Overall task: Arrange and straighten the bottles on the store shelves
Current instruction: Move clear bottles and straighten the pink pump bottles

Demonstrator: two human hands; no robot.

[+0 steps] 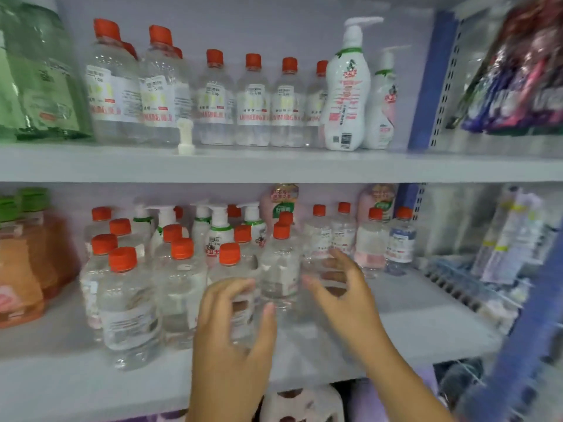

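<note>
Landmark for this entry: the clear bottle [279, 263] with the orange cap, standing on the lower shelf [426, 324] between my two hands.

Far left of it, orange-tinted jugs [27, 263] sit at the shelf end. Nearer left, a cluster of orange-capped clear bottles [146, 284] stands bunched and uneven, some well forward of the others, labels facing different ways.

Just left of the landmark, my left hand [234, 330] is up against the front bottle [231, 287] of that cluster. Grip wide, fingers spread and straight, holding nothing that I can see; motion blur leaves actual contact uncertain.

Just right of the landmark, my right hand [341, 287] has its grip wide too, fingers loosely curved toward the bottle, not closed on it.

Further right and behind, a short row of smaller bottles [365, 239] stands near the shelf back. Above the landmark, the upper-shelf row [253, 102] looks fairly even already.

Judgement: the step in hand is squaring up the lower-shelf cluster, with this bottle the one being addressed. Next move calls for closing both hands gently on its sides, sliding it upright into line, label forward, without knocking neighbours.
</note>
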